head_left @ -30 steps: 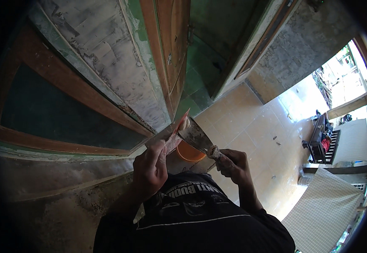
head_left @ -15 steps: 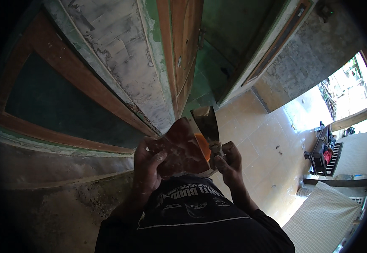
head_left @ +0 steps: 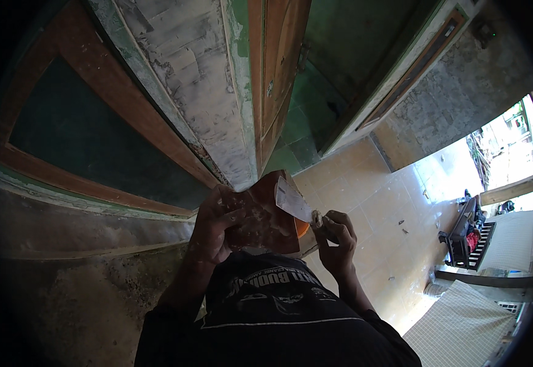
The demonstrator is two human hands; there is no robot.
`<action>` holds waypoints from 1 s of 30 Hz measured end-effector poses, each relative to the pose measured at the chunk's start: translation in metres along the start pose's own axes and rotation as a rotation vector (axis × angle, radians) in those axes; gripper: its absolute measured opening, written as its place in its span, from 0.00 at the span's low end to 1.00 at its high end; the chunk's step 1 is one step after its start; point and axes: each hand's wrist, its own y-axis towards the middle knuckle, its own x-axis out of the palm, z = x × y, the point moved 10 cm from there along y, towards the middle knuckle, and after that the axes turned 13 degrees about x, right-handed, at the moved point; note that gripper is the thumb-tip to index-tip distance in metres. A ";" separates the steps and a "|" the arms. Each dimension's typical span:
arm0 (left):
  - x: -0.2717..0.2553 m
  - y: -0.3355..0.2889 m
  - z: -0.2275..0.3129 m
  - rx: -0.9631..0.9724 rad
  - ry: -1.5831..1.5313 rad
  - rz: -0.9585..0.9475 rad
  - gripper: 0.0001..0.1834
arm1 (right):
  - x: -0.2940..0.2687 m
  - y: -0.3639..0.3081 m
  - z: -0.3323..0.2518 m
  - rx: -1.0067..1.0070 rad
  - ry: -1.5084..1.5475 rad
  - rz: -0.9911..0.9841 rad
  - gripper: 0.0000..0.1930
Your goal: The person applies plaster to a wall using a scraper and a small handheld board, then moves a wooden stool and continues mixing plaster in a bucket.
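My left hand [head_left: 216,227] grips a flat reddish-brown board [head_left: 265,215] smeared with pale filler, held in front of my chest. My right hand [head_left: 337,237] is closed around the handle of a putty knife [head_left: 293,200]. Its wide pale blade rests against the board's upper right edge. Both hands are dusted with white filler. An orange container [head_left: 303,229] shows just below the board, mostly hidden behind it.
A wooden door frame post [head_left: 199,104] coated with white filler stands right ahead, with a brown door [head_left: 278,73] beside it. A dark window panel [head_left: 77,140] lies to the left. Tan tiled floor [head_left: 395,238] spreads to the right, toward a bright doorway and furniture [head_left: 468,235].
The board has turned from edge-on to face-up in my left hand. The putty knife blade has swung down onto the board's upper right edge. The view has tilted upward along the door frame.
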 end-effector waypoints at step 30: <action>0.052 -0.040 0.036 0.560 1.049 -0.341 0.09 | 0.017 -0.024 0.036 0.799 0.829 -0.495 0.17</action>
